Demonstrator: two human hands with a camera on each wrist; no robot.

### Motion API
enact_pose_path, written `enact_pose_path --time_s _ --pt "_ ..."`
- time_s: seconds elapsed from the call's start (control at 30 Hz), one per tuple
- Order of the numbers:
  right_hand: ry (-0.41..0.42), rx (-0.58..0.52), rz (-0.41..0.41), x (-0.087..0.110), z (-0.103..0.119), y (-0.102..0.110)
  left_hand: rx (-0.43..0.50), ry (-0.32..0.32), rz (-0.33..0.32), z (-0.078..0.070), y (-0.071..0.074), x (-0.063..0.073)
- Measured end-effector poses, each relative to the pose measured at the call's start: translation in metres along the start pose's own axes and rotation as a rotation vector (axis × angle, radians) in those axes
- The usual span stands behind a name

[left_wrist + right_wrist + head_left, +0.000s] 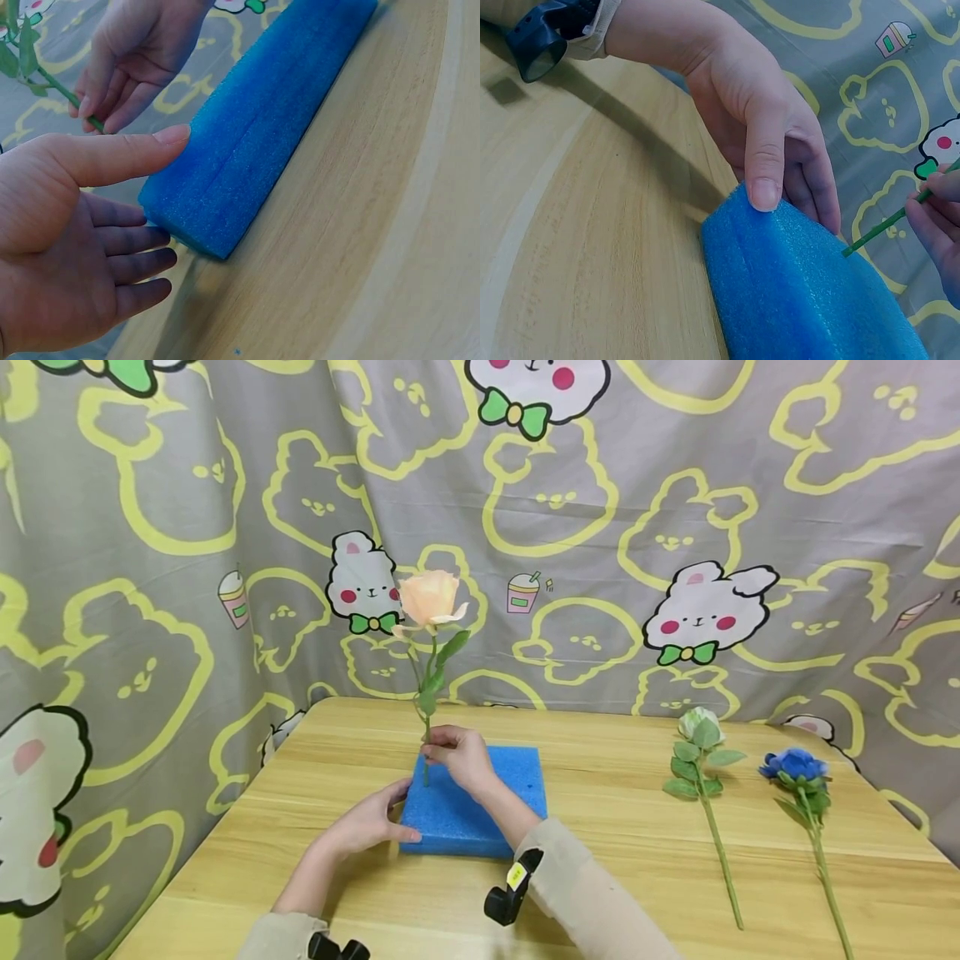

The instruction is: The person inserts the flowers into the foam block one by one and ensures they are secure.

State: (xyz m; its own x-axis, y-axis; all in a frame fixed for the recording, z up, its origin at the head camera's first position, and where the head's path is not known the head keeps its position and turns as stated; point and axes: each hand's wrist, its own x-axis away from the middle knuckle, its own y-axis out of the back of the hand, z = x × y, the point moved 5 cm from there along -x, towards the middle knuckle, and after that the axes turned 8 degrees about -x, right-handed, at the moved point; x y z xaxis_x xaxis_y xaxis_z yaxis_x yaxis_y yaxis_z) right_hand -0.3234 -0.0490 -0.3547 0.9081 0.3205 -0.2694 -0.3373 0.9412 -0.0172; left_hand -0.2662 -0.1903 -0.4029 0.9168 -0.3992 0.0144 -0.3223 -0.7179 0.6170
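A peach artificial rose point(430, 597) stands nearly upright over the left part of a blue foam block point(450, 818). My right hand point(463, 762) pinches its green stem point(881, 229) low down, between thumb and fingers. The stem's lower end meets the block's top face; whether it goes into the foam I cannot tell. My left hand point(365, 823) is at the block's left side, fingers spread and fairly straight. In the right wrist view, that hand's thumb point(765, 161) rests on the block's top edge, and the other fingers lie along the side.
Right of the block, a white-green rose point(701, 727) and a blue rose point(798, 767) lie on the wooden table point(615, 827). A small dark hole point(531, 786) shows in the foam's right part. A patterned grey curtain point(585, 552) hangs behind the table.
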Motion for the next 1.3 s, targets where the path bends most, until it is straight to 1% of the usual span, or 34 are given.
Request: enact_pose_path --time_s 0.27,0.37,0.5,0.57,0.73,0.93,1.13,1.3 --pt "-0.011 0.060 0.008 0.002 0.002 0.000 -0.013 -0.008 0.003 0.000 -0.001 -0.002" --pt "0.000 0.078 0.007 0.002 0.002 0.000 -0.012 -0.014 0.004 0.000 0.000 -0.002" --pt "0.017 0.144 0.021 0.004 -0.002 -0.001 -0.013 -0.020 -0.002 -0.002 0.000 0.000" --pt "0.008 0.156 0.027 0.006 -0.006 -0.001 -0.015 -0.021 -0.003 -0.003 0.000 0.000" --pt "-0.009 0.106 0.022 0.009 -0.015 -0.001 -0.026 -0.021 -0.002 -0.002 -0.001 0.001" --pt "0.011 0.115 0.016 0.007 -0.015 -0.002 -0.024 -0.005 -0.011 -0.001 0.000 0.000" --pt "-0.009 0.073 0.011 0.007 -0.018 -0.001 -0.013 -0.013 0.003 -0.002 -0.001 0.000" --pt "-0.026 0.060 0.013 0.007 -0.017 -0.001 -0.013 -0.007 -0.003 -0.003 0.000 0.000"
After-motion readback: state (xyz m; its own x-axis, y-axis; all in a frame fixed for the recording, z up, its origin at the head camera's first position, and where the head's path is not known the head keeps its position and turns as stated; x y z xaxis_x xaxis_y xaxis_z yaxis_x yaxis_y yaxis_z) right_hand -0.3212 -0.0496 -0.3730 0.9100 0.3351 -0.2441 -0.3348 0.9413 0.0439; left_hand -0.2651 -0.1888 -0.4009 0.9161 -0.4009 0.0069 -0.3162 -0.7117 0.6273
